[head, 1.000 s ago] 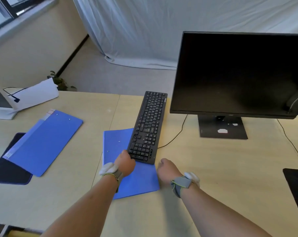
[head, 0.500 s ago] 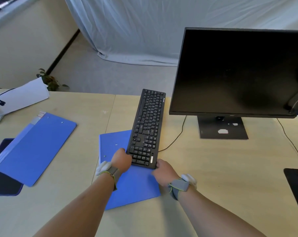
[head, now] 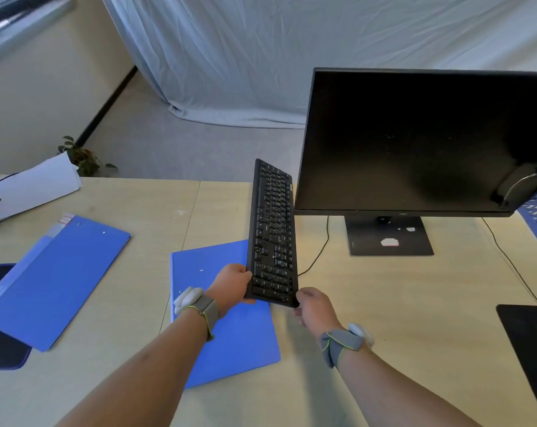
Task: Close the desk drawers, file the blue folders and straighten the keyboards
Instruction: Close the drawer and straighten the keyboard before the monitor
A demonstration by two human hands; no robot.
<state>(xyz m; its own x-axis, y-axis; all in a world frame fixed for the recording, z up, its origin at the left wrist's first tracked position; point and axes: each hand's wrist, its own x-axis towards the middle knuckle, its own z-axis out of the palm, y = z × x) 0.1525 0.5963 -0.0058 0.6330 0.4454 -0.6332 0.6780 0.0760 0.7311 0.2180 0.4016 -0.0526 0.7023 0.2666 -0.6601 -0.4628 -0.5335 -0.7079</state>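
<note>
Presently both bare forearms are stretched forward over the wooden desk [head: 384,303], each wrist wrapped in a grey strap with a white sensor. The left hand [head: 230,286] is curled round the near left corner of the black keyboard [head: 273,235], thumb side against its edge; the right hand [head: 315,306] is held at the near right corner, fingers tucked beneath it, so both hands are gripping the keyboard. How far the fingers reach underneath cannot be told.

The keyboard's near end is seen above the blue folder [head: 230,334] that lies flat on the desk beneath it, and the board appears raised off the folder at that end; whether the far end is touching the desk cannot be told. Its long axis runs away from the person, nearly straight toward the far desk edge, keys facing up and tilted slightly left. Its right side is just beside the lower left corner of the dark monitor [head: 415,140], whose stand [head: 389,237] is planted to the right. A black cable [head: 319,251] trails from behind the keyboard toward the stand.

Bare desktop is left between the folder and a second blue folder [head: 54,282] lying well apart to the left, partly over a dark mouse pad [head: 2,349]. More bare surface is seen in front of the stand, bounded at the right by another black pad [head: 532,349].
</note>
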